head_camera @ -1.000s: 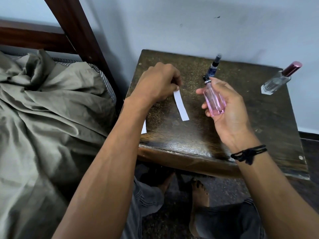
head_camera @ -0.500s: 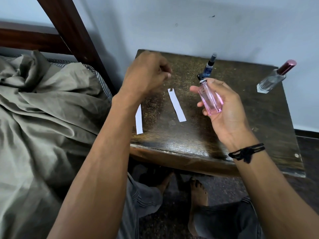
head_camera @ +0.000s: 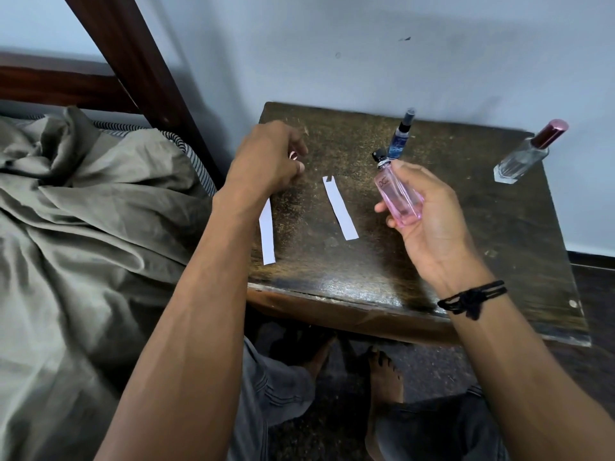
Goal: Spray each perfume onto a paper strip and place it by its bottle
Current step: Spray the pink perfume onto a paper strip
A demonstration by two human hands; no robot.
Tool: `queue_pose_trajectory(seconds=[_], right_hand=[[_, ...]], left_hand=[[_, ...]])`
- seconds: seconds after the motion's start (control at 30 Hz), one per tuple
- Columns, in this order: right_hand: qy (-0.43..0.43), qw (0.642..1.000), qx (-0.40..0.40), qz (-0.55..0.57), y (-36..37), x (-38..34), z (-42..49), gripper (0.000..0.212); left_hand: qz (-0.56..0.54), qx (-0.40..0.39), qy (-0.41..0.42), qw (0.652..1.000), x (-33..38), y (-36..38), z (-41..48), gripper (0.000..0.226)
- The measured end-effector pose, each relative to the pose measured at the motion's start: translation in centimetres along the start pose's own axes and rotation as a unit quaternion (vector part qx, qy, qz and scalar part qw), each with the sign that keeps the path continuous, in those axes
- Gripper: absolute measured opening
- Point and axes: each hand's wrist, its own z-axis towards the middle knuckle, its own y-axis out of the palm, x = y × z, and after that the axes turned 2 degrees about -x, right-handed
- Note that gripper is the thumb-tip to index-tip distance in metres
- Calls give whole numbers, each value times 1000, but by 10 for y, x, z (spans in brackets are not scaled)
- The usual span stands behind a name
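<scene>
My right hand [head_camera: 432, 227] grips a small pink perfume bottle [head_camera: 397, 197] above the dark wooden table [head_camera: 366, 281], its black spray head bare and pointing up-left. A white paper strip [head_camera: 340, 211] lies flat on the table just left of that bottle. My left hand [head_camera: 266, 161] hovers over the table's left part with fingers curled; a small pinkish piece, seemingly the cap, shows between them. A second paper strip [head_camera: 267, 239] lies partly under my left wrist. A blue bottle [head_camera: 399, 138] stands behind the pink one. A clear bottle with a dark red cap [head_camera: 525, 154] stands at the far right.
A bed with crumpled olive sheets [head_camera: 83, 227] and a dark wooden frame [head_camera: 133, 61] borders the table on the left. A pale wall runs behind the table. My bare feet [head_camera: 382, 377] are on the dark floor below the table's front edge.
My left hand let go of the middle paper strip, which now lies on the table, and drew back to the left. My right hand kept the pink bottle almost still.
</scene>
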Motion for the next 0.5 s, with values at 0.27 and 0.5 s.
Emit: queue_pose_trajectory(seconds=[0.27,0.5], right_hand=[[-9,999,-6,-32,0,2,1,12],[-14,998,-9,-60,1,4,2,19]], left_hand=[[-324,-27,-4,946,11,-7,-7,16],[-474,-108,-21,874,19,-1,-11,19]])
